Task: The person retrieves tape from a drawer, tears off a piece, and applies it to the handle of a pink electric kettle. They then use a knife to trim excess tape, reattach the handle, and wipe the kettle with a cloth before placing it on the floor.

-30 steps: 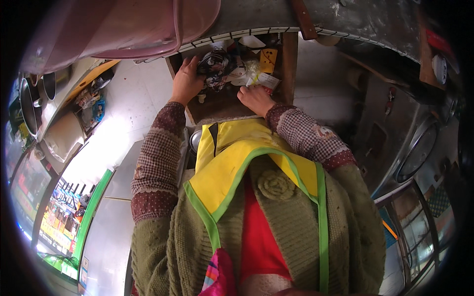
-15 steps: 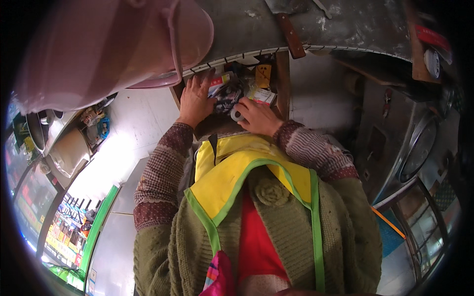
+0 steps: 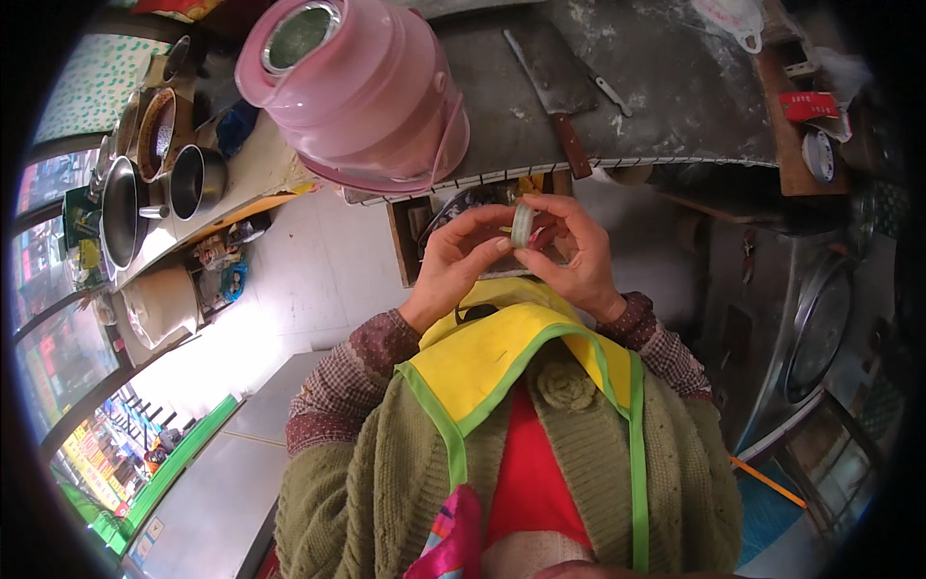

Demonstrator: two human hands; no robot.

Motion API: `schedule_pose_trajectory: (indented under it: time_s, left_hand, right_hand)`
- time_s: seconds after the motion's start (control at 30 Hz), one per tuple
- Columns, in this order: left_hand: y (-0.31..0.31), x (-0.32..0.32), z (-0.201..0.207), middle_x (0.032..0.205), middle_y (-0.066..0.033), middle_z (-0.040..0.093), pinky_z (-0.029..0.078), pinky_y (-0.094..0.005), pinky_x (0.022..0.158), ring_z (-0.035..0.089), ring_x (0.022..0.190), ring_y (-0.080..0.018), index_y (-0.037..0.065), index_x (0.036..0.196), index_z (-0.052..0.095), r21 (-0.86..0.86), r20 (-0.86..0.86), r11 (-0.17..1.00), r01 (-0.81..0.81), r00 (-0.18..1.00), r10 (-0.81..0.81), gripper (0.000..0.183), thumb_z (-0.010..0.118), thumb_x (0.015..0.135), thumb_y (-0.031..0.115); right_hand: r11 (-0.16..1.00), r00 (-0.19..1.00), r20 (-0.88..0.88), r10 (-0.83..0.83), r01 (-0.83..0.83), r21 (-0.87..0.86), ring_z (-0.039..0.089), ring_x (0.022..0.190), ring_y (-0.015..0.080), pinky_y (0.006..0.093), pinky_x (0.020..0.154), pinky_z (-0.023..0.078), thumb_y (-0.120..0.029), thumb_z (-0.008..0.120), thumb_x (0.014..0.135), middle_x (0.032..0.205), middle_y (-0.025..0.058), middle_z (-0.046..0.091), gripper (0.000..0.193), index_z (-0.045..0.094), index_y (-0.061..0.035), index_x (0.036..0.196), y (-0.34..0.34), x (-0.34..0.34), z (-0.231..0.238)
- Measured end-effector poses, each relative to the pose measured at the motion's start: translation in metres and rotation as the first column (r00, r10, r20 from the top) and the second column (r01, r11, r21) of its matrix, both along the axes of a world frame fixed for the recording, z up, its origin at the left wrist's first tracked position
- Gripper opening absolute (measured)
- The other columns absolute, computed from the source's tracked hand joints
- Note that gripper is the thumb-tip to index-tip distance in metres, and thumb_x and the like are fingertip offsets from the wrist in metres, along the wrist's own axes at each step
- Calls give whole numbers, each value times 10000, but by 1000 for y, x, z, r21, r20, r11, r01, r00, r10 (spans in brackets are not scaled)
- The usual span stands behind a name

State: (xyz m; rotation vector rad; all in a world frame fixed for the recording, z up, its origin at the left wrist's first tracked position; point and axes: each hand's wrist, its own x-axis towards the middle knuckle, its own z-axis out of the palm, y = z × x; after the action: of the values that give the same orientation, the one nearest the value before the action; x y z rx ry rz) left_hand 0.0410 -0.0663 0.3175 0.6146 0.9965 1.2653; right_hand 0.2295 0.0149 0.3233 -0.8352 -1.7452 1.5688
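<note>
A narrow roll of clear tape (image 3: 522, 225) stands on edge between my two hands, above the drawer. My right hand (image 3: 585, 253) grips it from the right, with fingers on its upper rim and the thumb low. From the other side, my left hand (image 3: 451, 268) has its thumb and fingertips closed at the tape's left face. Whether a loose tape end is pinched there is too small to tell. Below is the pulled-out wooden drawer (image 3: 398, 243), its dark, cluttered contents mostly hidden by my hands.
A pink lidded bucket (image 3: 376, 106) stands at the worktop's front left. A cleaver (image 3: 567, 130) lies on the dark worktop (image 3: 666, 106), its handle over the front edge, with a small knife (image 3: 610, 95) beside it. Pans (image 3: 198, 181) sit far left. A metal appliance (image 3: 772, 318) is at right.
Both hands have risen out of the drawer and come together around the tape roll, which has been lifted from the drawer. The view has shifted, showing more of the bucket and worktop.
</note>
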Motion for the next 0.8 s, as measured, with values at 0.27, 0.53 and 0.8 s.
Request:
schedule_pose_trajectory:
  time_s: [0.27, 0.53, 0.8]
  left_hand:
    - [17, -5, 59, 1309, -117, 654, 566, -345, 1012, 679, 1137, -188, -32, 1378, 571, 177, 37, 984, -32, 999, 26, 447, 668, 945, -83]
    - [33, -6, 78, 1364, -112, 618, 567, -367, 1001, 670, 1159, -206, -9, 1433, 545, 174, 69, 985, 16, 997, -29, 537, 720, 926, -4]
    - [39, 3, 75, 1315, -76, 560, 549, -293, 948, 645, 1047, -137, 21, 1472, 541, 214, -80, 975, 59, 996, -43, 629, 762, 886, -38]
  right_hand:
    - [994, 986, -168, -1, 20, 110, 669, 1117, 185, 318, 951, 574, 21, 816, 839, 1334, 120, 579, 545, 600, -24, 1338, 13, -10, 57]
    - [999, 981, -196, -8, 17, 43, 675, 1073, 161, 302, 923, 575, 0, 833, 853, 1276, 106, 620, 562, 570, -6, 1350, 21, -9, 76]
    - [969, 966, -248, -69, 6, -249, 680, 1013, 130, 284, 891, 564, -79, 789, 934, 1128, 100, 694, 484, 557, 18, 1348, 25, 5, 87]
